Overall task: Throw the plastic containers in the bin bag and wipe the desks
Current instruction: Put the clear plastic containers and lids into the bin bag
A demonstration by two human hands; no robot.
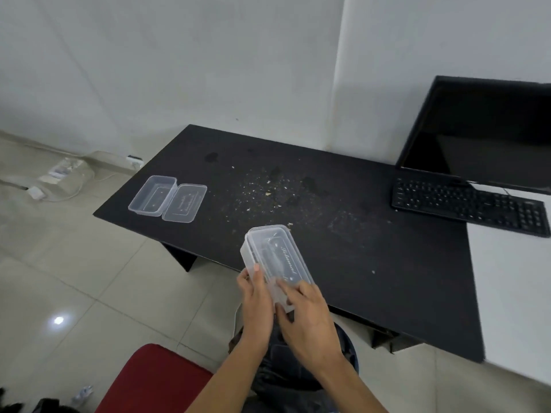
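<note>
A clear plastic container with its lid on (275, 256) is held over the front edge of the black desk (372, 257). My left hand (258, 302) grips its near left side and my right hand (308, 320) grips its near end from the right. A second clear container (152, 195) lies open at the desk's left end, with its loose lid (185, 203) beside it. Crumbs and dark stains (268, 189) cover the middle of the desk. Below my hands sits a dark bag or bin (286, 371), partly hidden by my arms.
A black monitor (483, 132) and a black keyboard (468, 202) stand at the right, where a white desk (512, 293) adjoins. A red chair seat (155, 380) is at the bottom left. Cables and a power strip (59, 174) lie on the tiled floor by the wall.
</note>
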